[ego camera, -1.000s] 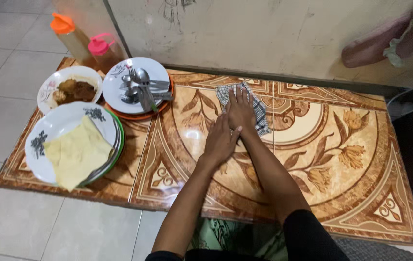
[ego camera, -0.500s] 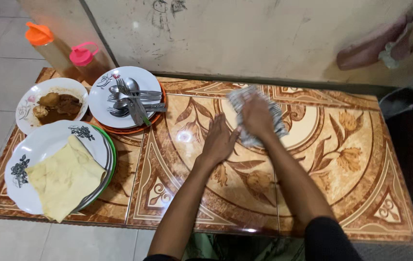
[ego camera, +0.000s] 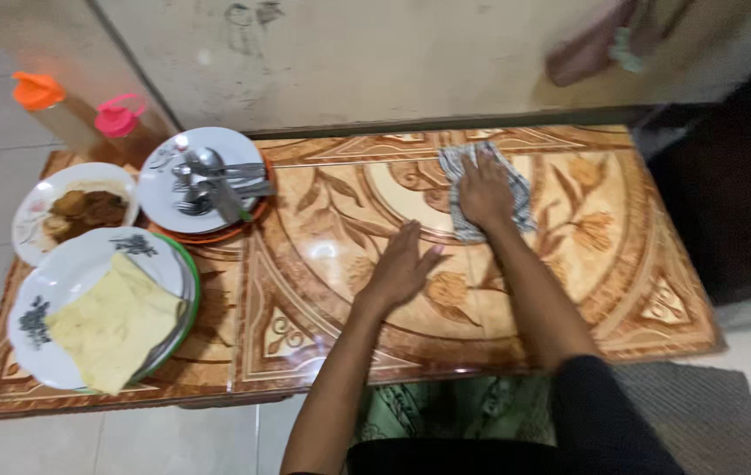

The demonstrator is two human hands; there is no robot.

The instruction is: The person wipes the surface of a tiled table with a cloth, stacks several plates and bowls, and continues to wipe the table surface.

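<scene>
Hands on tiled table, cloth under right palm.
Right hand [ego camera: 484,191] lies flat and open, pressing the checked cloth [ego camera: 516,195] onto the table [ego camera: 323,255] near the wall; left hand [ego camera: 402,268] rests spread open, holding nothing.

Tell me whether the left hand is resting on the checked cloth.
No, the left hand lies flat on the bare tabletop; only the right hand presses the checked cloth.

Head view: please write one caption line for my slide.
Right hand presses checked cloth on patterned table; left hand lies flat.
</scene>
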